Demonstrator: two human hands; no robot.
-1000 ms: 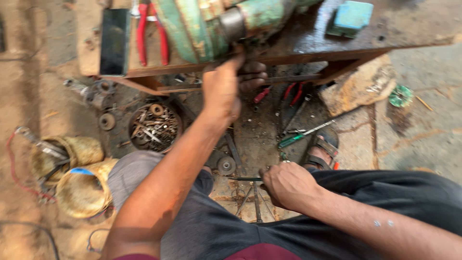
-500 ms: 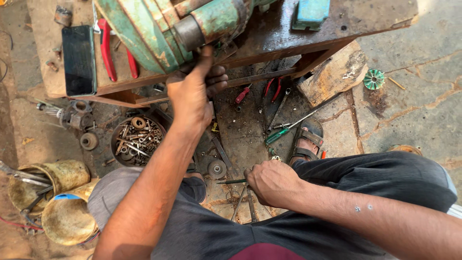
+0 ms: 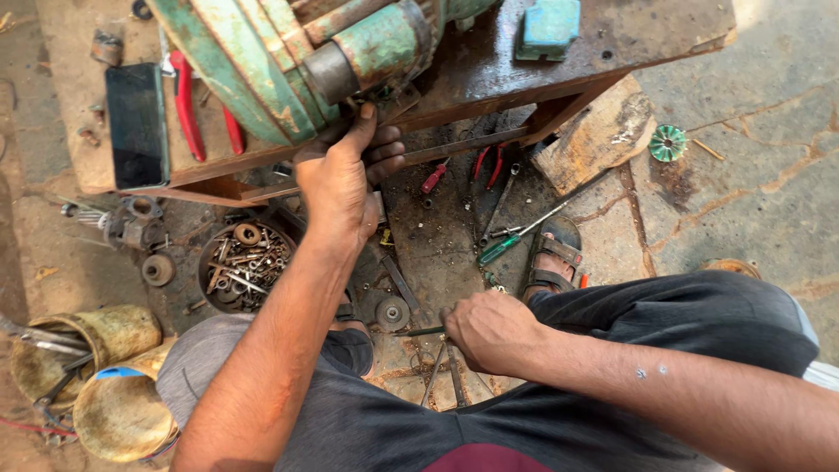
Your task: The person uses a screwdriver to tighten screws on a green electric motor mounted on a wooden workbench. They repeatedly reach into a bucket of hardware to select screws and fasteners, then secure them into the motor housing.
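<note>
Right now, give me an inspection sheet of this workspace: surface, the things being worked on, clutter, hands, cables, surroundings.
Surface: low metal bench, oily and rust-stained.
Job's things: worn green motor housing lying on the bench; thin dark tool low by the knees.
Clutter: red-handled pliers, black phone, blue block, tray of bolts and washers, green-handled screwdriver, two dirty tins.
Hands: left hand grips under the motor's shaft end; right hand closed on the thin tool.
Cables: thin red wire at lower left.
Surroundings: cracked concrete floor, sandalled foot.
</note>
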